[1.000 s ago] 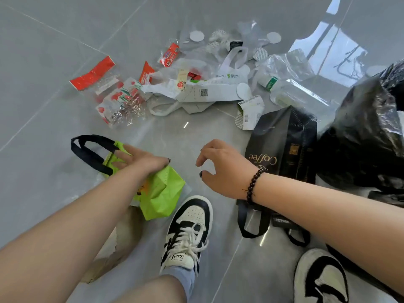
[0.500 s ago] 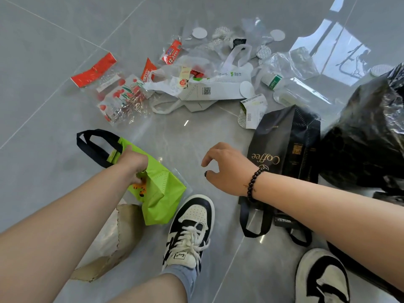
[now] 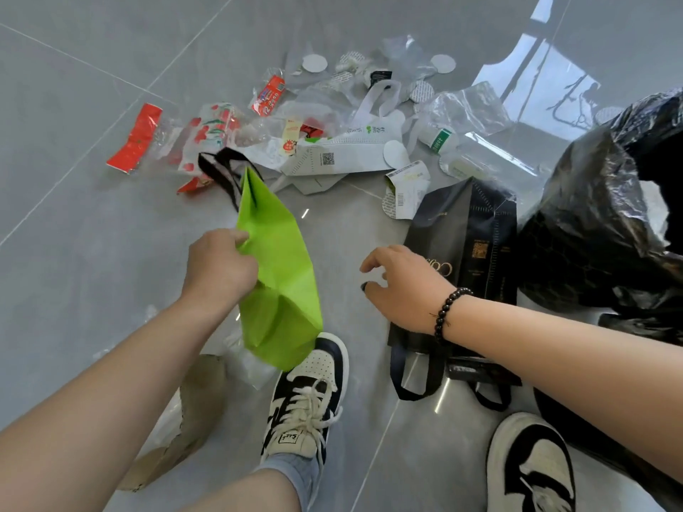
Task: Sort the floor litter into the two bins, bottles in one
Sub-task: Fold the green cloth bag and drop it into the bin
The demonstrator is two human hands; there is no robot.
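Note:
My left hand [image 3: 218, 269] grips a lime-green tote bag [image 3: 279, 275] by its side edge and holds it lifted off the floor, its black handles [image 3: 221, 171] hanging toward the litter. My right hand [image 3: 403, 286], with a bead bracelet on the wrist, hovers with loosely curled fingers and holds nothing, just left of a black coffee bag [image 3: 469, 253] lying on the floor. Scattered litter lies beyond: red wrappers [image 3: 135, 140], a white paper bag [image 3: 347, 157], clear plastic film [image 3: 469, 112] and a crushed clear bottle with a green label [image 3: 439, 138].
A black bin liner [image 3: 606, 230] stands open at the right. Torn brown paper [image 3: 192, 412] and clear film lie by my left foot. My two black-and-white shoes [image 3: 310, 397] stand on the grey tiled floor [image 3: 74, 253].
My left hand closed on the green tote and lifted it from the floor, swinging it up and to the right. My right hand stayed near the coffee bag.

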